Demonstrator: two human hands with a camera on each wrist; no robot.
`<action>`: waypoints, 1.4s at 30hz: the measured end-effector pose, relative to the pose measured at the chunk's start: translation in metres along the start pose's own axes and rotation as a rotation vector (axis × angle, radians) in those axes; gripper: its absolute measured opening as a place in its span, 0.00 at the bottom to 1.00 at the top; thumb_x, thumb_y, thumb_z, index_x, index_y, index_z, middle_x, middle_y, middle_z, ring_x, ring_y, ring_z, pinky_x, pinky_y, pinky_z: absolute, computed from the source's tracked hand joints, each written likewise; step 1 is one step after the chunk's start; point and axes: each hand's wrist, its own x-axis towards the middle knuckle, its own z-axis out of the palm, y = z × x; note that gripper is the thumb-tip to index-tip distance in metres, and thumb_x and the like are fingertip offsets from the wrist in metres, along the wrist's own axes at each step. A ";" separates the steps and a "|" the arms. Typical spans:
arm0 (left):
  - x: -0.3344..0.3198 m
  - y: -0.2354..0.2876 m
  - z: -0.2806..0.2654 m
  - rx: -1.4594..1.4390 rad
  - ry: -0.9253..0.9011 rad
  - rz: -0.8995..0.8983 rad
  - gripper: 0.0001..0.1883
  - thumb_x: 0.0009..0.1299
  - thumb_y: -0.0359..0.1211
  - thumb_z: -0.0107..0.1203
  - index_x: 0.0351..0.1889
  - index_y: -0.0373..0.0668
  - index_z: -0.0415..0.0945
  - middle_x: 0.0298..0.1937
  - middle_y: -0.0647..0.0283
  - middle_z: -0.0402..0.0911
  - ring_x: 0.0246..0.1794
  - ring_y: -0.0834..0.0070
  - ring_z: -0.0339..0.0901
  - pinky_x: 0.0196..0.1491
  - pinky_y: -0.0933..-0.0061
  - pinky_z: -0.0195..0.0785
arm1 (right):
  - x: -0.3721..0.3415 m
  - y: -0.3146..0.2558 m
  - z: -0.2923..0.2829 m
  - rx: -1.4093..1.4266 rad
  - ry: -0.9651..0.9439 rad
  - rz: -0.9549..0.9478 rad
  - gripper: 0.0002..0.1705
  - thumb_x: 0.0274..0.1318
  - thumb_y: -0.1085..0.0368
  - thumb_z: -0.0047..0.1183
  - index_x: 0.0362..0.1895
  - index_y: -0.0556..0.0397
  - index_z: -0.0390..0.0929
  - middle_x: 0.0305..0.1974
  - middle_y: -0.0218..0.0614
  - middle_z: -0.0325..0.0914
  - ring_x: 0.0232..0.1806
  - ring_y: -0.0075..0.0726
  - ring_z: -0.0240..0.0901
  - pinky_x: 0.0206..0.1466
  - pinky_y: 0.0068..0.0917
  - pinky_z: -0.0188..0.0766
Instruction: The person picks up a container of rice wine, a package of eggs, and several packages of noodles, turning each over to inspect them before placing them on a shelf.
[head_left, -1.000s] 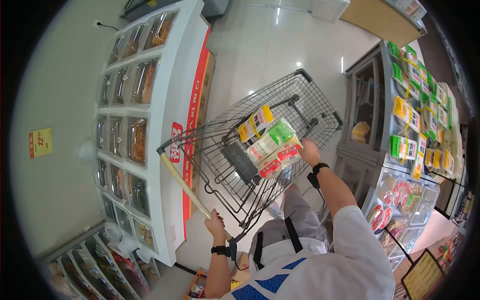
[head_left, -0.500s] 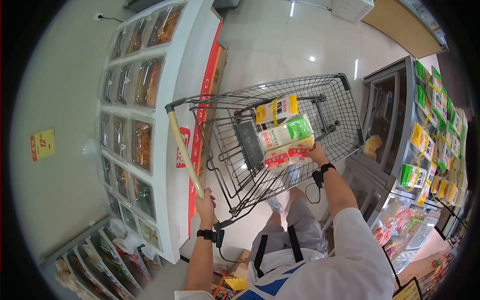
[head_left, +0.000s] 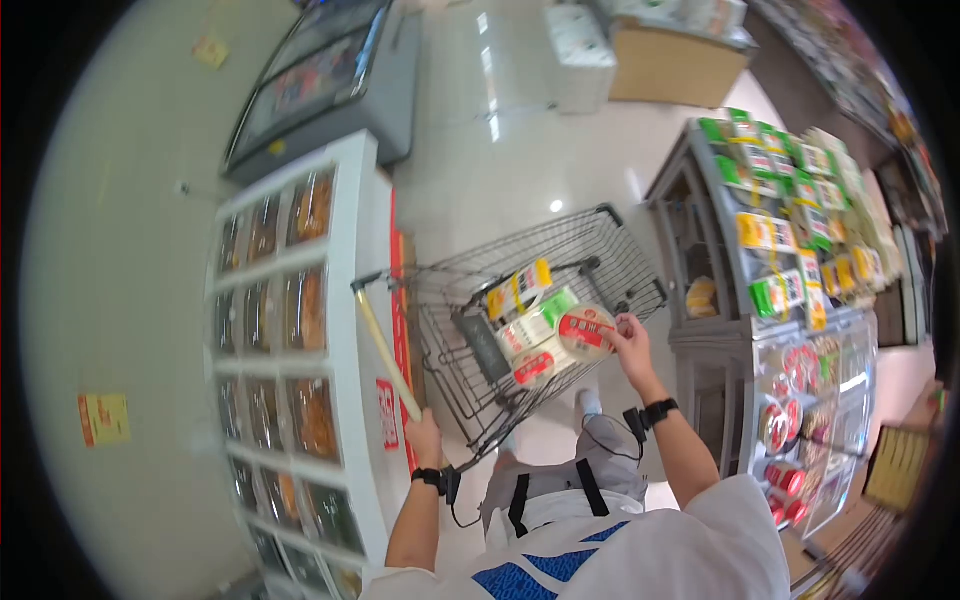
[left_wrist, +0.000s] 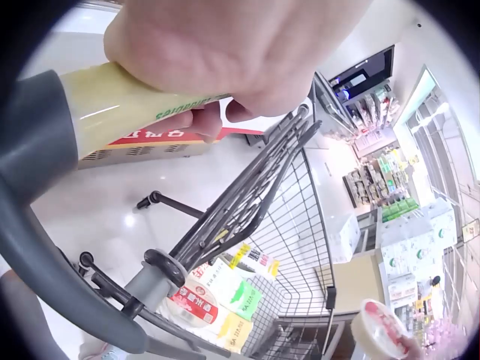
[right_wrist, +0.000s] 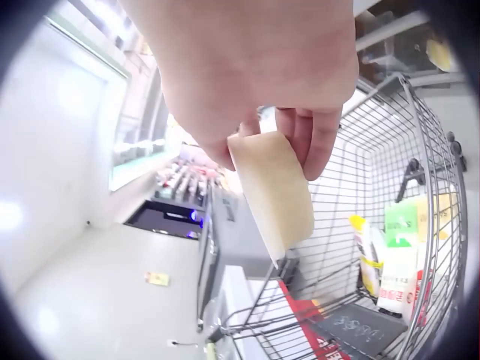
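The left hand [head_left: 425, 440] grips the pale yellow handle [head_left: 388, 350] of a wire shopping cart [head_left: 450, 390]; in the left wrist view its fingers curl round that bar. Pinched at its edge by the right hand [head_left: 630, 350], a round tub [head_left: 585, 333] with a red label is held up above the cart. The right wrist view shows the tub [right_wrist: 274, 191] from the side, between thumb and fingers. Inside the cart lie a yellow-and-white pack [head_left: 518, 290], a green-and-white pack [head_left: 528, 335] and another red-labelled round tub [head_left: 533, 368].
A white display with clear-lidded food trays [head_left: 312, 310] stands left of the cart. At the right, a grey shelf unit [head_left: 690, 200] carries green and yellow packs [head_left: 765, 232], with tubs [head_left: 785, 478] below. Ahead are a grey freezer [head_left: 385, 100] and a cardboard-coloured counter [head_left: 670, 70].
The right hand has lifted a round tub above the other goods and tilted its labelled face into view. The left hand stays on the handle, while the head view has shifted.
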 end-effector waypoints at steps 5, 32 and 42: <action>-0.075 0.003 0.040 -0.255 -0.219 0.072 0.10 0.71 0.35 0.56 0.39 0.38 0.71 0.20 0.63 0.75 0.14 0.73 0.73 0.16 0.68 0.65 | -0.151 -0.061 -0.090 0.263 0.256 -0.166 0.25 0.64 0.64 0.63 0.63 0.60 0.77 0.35 0.26 0.80 0.35 0.19 0.74 0.36 0.20 0.70; -0.300 0.085 -0.091 -0.157 -1.299 0.898 0.28 0.76 0.30 0.58 0.72 0.35 0.66 0.66 0.54 0.77 0.65 0.68 0.76 0.65 0.66 0.69 | -0.549 -0.095 -0.047 0.716 0.589 -0.404 0.22 0.71 0.61 0.55 0.63 0.61 0.80 0.51 0.36 0.87 0.51 0.24 0.81 0.58 0.23 0.73; -0.453 0.063 -0.146 -0.211 -1.882 0.593 0.25 0.76 0.31 0.58 0.70 0.34 0.70 0.59 0.59 0.83 0.57 0.76 0.79 0.61 0.73 0.72 | -0.630 -0.063 -0.055 0.680 0.519 -0.436 0.23 0.72 0.61 0.54 0.65 0.61 0.76 0.55 0.38 0.84 0.53 0.27 0.80 0.60 0.24 0.73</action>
